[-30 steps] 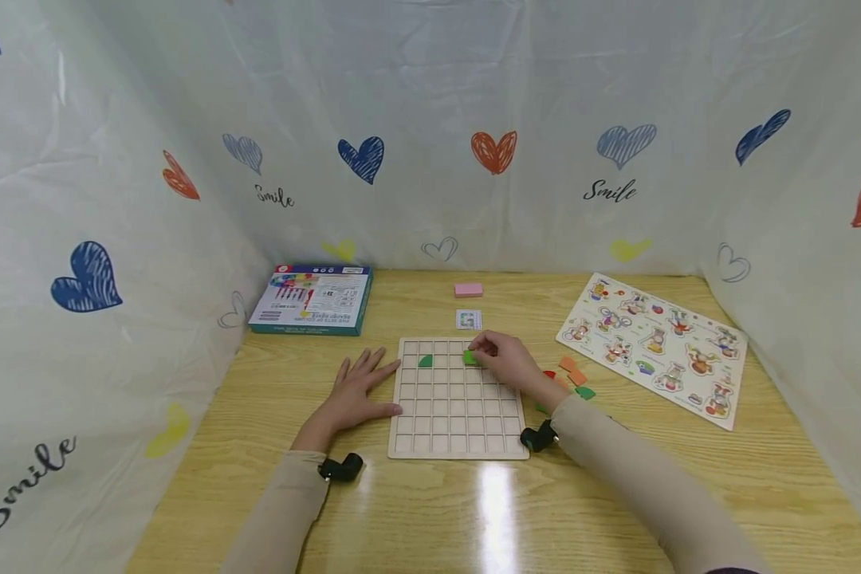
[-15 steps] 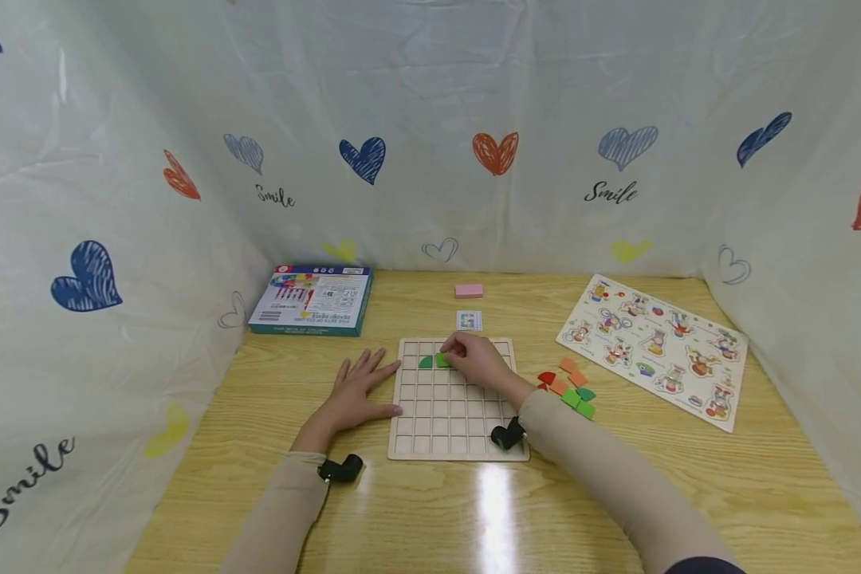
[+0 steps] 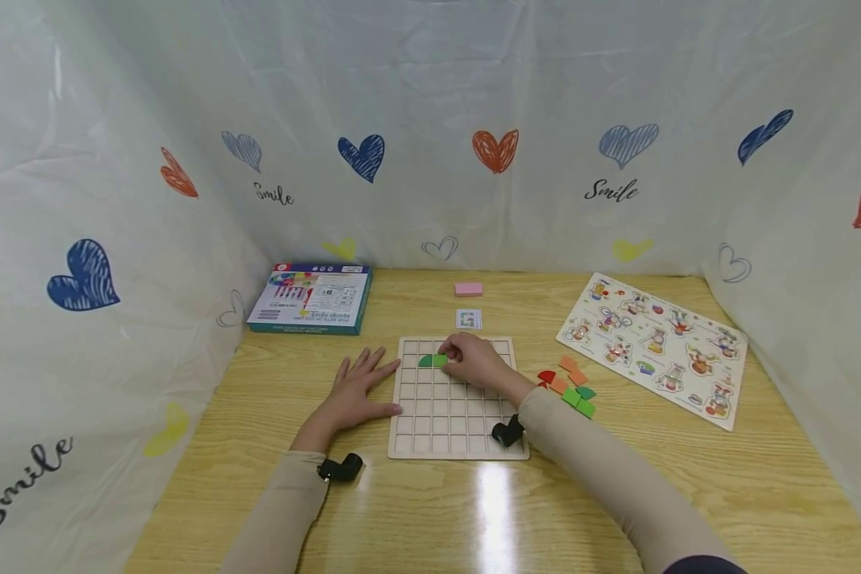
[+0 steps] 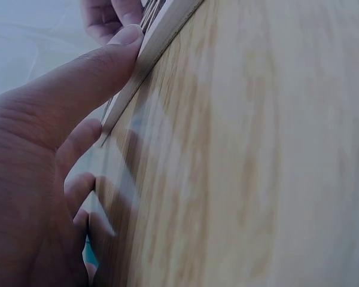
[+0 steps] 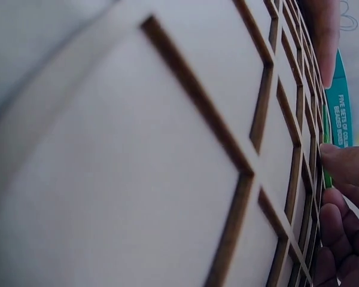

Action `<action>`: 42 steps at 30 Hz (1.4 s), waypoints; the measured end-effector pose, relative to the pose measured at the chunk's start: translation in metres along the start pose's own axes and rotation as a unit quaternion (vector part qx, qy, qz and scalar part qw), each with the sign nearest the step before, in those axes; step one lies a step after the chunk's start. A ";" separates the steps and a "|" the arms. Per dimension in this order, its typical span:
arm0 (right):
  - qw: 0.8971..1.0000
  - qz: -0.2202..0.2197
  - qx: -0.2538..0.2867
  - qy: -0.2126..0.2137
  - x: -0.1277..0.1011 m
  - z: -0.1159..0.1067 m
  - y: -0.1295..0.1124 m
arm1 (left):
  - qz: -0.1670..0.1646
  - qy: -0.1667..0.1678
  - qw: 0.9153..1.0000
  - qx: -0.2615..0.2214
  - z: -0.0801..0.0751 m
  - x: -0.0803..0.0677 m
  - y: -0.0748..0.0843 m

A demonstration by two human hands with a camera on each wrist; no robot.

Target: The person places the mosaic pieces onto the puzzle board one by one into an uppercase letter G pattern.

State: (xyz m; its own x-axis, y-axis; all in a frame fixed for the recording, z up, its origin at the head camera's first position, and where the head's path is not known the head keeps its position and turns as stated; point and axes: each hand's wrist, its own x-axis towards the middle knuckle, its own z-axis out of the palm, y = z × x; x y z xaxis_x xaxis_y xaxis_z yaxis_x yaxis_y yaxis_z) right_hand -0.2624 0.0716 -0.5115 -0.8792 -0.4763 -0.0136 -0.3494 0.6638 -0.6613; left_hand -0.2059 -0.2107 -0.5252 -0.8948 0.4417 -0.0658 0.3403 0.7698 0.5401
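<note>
right hand (image 3: 476,363): thumb and forefinger pinch light green square tile (image 3: 440,360) on grid board (image 3: 459,457), beside dark green quarter-circle tile (image 3: 426,361), apparently for alignment. left hand (image 3: 355,395): fingers apart, touching board's left edge, likely to steady it.

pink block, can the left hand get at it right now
Probably yes: the left hand rests at the left edge of the grid board, and nothing tall stands between it and the pink block.
</note>
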 end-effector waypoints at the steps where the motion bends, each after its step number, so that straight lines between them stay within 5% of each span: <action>1: 1.000 -0.002 -0.002 -0.001 0.000 0.000 0.000 | 0.000 0.000 1.000 0.000 0.000 0.000 0.000; 19: 0.996 -0.024 0.090 -0.001 -0.025 -0.025 0.021 | 0.003 -0.001 1.000 -0.007 -0.001 -0.001 0.000; 34: 0.996 0.021 0.055 0.067 -0.091 -0.083 0.080 | 0.000 -0.001 1.000 0.005 0.001 -0.001 -0.002; 42: 0.990 0.086 0.034 0.103 -0.121 -0.102 0.103 | 0.001 -0.001 1.000 0.000 0.001 0.000 0.000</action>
State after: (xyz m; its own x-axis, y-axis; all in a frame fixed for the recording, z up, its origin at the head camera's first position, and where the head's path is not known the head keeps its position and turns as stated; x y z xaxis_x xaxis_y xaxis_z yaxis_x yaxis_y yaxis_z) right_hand -0.2250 0.2562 -0.5017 -0.9738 -0.2268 0.0176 -0.1714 0.6810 -0.7119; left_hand -0.2057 -0.2106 -0.5263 -0.8935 0.4443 -0.0654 0.3424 0.7683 0.5408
